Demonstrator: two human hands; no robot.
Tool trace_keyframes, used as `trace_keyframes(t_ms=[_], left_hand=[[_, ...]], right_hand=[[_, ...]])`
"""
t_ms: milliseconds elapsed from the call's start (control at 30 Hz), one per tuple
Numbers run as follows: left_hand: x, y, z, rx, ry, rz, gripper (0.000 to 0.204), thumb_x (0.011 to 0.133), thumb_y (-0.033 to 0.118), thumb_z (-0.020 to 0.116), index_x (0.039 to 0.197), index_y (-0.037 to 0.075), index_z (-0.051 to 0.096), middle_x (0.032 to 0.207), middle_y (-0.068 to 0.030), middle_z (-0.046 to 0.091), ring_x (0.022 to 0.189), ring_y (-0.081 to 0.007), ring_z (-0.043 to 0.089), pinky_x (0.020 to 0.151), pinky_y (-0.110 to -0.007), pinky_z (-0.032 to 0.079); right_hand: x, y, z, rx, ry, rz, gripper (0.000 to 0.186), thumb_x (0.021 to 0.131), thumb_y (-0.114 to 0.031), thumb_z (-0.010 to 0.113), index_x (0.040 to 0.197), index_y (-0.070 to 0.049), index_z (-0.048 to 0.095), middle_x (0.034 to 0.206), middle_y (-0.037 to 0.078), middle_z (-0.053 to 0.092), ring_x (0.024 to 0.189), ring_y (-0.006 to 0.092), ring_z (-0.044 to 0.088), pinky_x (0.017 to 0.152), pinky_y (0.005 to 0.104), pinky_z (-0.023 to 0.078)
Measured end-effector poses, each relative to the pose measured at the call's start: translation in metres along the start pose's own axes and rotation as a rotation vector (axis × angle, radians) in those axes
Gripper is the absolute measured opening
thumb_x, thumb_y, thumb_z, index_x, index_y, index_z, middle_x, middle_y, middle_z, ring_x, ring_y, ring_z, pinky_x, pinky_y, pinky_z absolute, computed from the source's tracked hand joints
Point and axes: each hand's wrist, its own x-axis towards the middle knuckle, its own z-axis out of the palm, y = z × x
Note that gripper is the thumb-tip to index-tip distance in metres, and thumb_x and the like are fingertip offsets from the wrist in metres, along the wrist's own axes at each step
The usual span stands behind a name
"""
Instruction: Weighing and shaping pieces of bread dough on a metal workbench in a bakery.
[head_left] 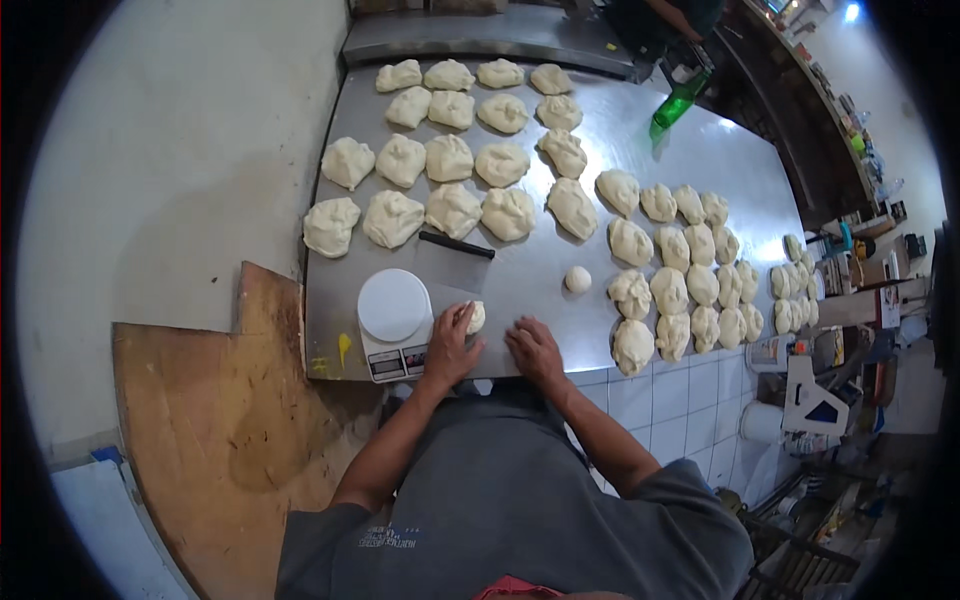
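Observation:
My left hand (452, 345) is cupped over a small piece of dough (476, 316) on the steel table (530, 280), just right of a white kitchen scale (393, 320). Beside it, my right hand (534, 348) lies palm down on the table with its fingers together; whether dough is under it is hidden. One small round dough ball (577, 279) sits alone a little beyond my hands. A dough scraper with a black handle (455, 245) rests behind the scale.
Several large dough lumps (450, 160) lie in rows across the far left of the table. Several smaller pieces (690, 280) are grouped on the right. A green bottle (678, 104) stands at the far edge. A wooden board (230, 400) sits at lower left.

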Motion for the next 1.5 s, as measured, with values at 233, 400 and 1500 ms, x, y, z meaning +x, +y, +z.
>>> trace_keyframes(t_ms=[233,400,1500], left_hand=[[-0.003,0.008,-0.005,-0.031,-0.031,-0.047,0.072,0.085,0.017,0.077,0.153,0.003,0.056,0.145,-0.0168,0.054,0.125,-0.0353,0.057,0.109,-0.044,0.047],[-0.010,0.004,-0.006,-0.042,-0.031,-0.049,0.072,0.085,0.017,0.077,0.152,0.003,0.056,0.146,-0.0169,0.053,0.125,-0.0349,0.057,0.110,-0.043,0.046],[-0.016,0.015,-0.017,-0.278,-0.291,-0.070,0.057,0.093,0.024,0.080,0.145,0.004,0.064,0.133,-0.0159,0.068,0.115,-0.0313,0.067,0.102,-0.037,0.054]], right_hand=[[0.060,0.019,-0.031,0.060,-0.081,0.294,0.009,0.095,-0.012,0.077,0.098,-0.003,0.076,0.092,0.009,0.071,0.079,0.0295,0.065,0.074,0.0416,0.053],[0.114,0.024,-0.020,0.012,0.092,0.190,0.019,0.102,-0.015,0.069,0.115,-0.003,0.075,0.113,0.014,0.072,0.098,0.0318,0.068,0.088,0.0422,0.054],[0.032,0.016,-0.035,0.088,-0.086,0.273,0.031,0.095,-0.012,0.073,0.125,-0.004,0.075,0.136,0.020,0.062,0.124,0.0391,0.061,0.099,0.0428,0.052]])
